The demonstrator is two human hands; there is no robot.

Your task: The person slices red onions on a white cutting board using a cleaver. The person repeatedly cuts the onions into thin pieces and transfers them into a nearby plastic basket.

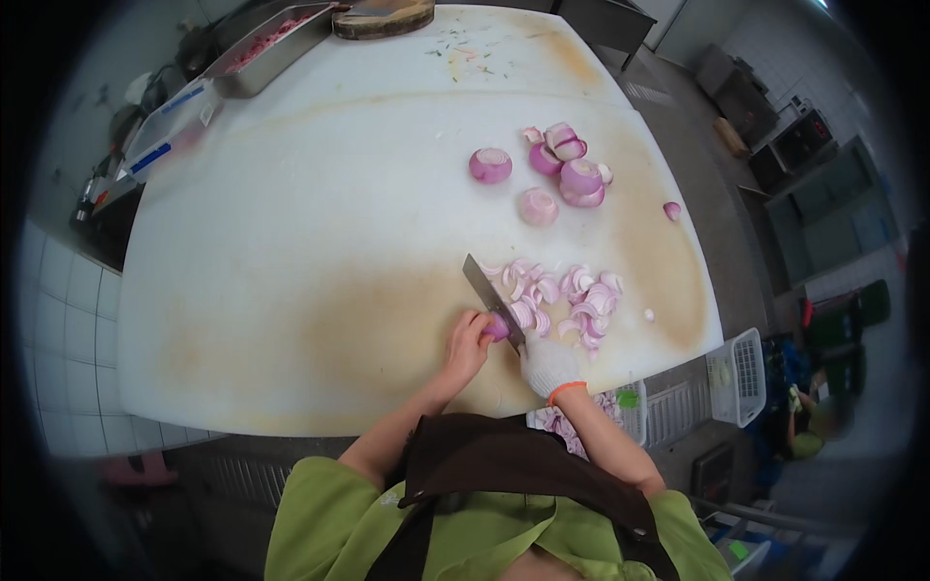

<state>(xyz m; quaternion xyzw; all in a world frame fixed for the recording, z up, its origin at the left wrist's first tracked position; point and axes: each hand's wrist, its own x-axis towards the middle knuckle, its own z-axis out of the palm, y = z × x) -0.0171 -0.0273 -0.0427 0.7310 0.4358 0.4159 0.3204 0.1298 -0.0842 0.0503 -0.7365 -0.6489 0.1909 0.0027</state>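
Observation:
My bare left hand (467,345) has its fingers closed on a piece of purple onion (497,327), pressed to the white cutting surface (252,223). In my right hand (549,367), which wears a white knit glove with an orange cuff, is a knife (489,295) with a broad dark blade. The blade stands right beside the onion piece. Just right of the knife lie loose onion slices (526,287), with another heap of slices (593,305) further right. Beyond them sit several peeled onions, among them a whole one (490,166) and a paler one (539,206).
A metal tray of red meat (247,79), a round wooden block (383,21) and a clear plastic box (172,126) line the far left. Below the near edge, a basket (635,423) holds cut onion. A white crate (738,378) and another person (809,426) are at right.

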